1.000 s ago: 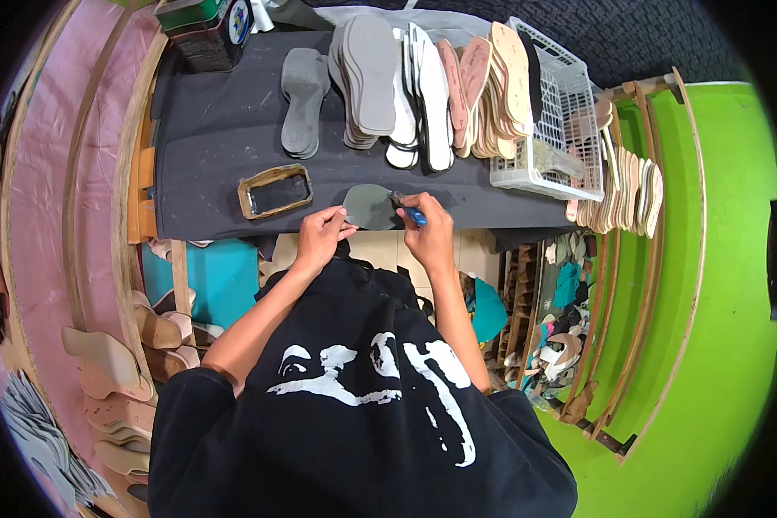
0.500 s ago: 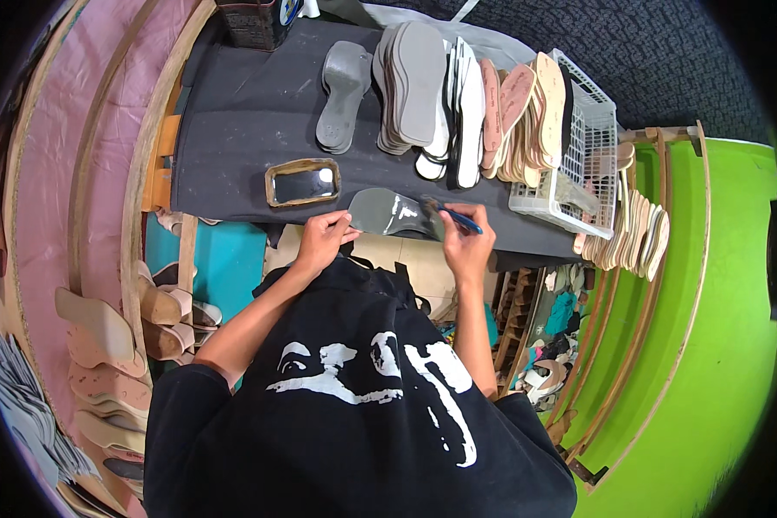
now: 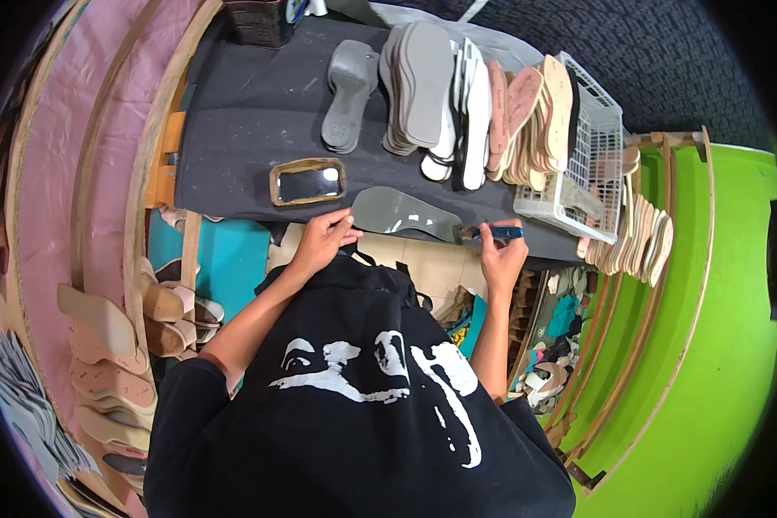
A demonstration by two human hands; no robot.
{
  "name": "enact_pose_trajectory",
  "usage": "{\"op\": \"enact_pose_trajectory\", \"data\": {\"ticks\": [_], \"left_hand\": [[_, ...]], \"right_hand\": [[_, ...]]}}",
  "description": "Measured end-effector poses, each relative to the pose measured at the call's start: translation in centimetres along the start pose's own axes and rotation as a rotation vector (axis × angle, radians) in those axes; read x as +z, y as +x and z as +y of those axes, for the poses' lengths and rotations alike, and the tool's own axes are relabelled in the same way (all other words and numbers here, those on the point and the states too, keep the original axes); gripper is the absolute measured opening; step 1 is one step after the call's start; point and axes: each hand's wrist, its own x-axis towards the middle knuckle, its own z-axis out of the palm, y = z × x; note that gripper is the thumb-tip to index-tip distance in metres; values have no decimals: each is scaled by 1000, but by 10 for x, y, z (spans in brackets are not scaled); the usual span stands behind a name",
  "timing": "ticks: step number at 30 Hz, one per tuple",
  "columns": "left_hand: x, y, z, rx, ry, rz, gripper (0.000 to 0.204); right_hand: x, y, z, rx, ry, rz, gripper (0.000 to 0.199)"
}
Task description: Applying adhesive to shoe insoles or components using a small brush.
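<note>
A dark grey shoe sole (image 3: 397,214) lies across the near edge of the dark-covered table, its surface wet and shiny. My left hand (image 3: 326,237) pinches the sole's broad left end between thumb and fingers. In my right hand (image 3: 502,252) is a paintbrush (image 3: 511,232) with a blue handle, its bristles touching the sole's narrow right end. Just behind the sole, a rectangular tub (image 3: 307,182) with a crusted brown rim contains a dark, glossy liquid.
Behind the tub lie grey soles (image 3: 350,95), a grey stack (image 3: 421,85), white insoles (image 3: 470,121) and beige insoles (image 3: 540,121). At the right stands a white plastic basket (image 3: 591,147). Wooden racks with more insoles (image 3: 104,324) flank both sides.
My right hand has moved right with the paintbrush, from the sole's middle to its right end. The white streaks on the sole have spread into a shiny film. My left hand stays put.
</note>
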Motion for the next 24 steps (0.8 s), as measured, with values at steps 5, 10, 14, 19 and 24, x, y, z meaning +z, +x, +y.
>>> {"op": "enact_pose_trajectory", "data": {"ticks": [5, 10, 14, 19, 24], "left_hand": [[-19, -31, 40, 33, 350, -45, 36], [-50, -41, 50, -63, 218, 141, 54], [-61, -34, 50, -119, 244, 154, 65], [-62, -25, 37, -140, 422, -27, 45], [-38, -14, 23, -49, 316, -174, 44]], "right_hand": [[60, -5, -64, -52, 653, -60, 14], [154, -11, -110, -67, 742, -372, 15], [184, -11, -115, 32, 583, -437, 20], [142, -4, -98, 29, 683, -300, 39], [75, 9, -24, -28, 140, -140, 49]]}}
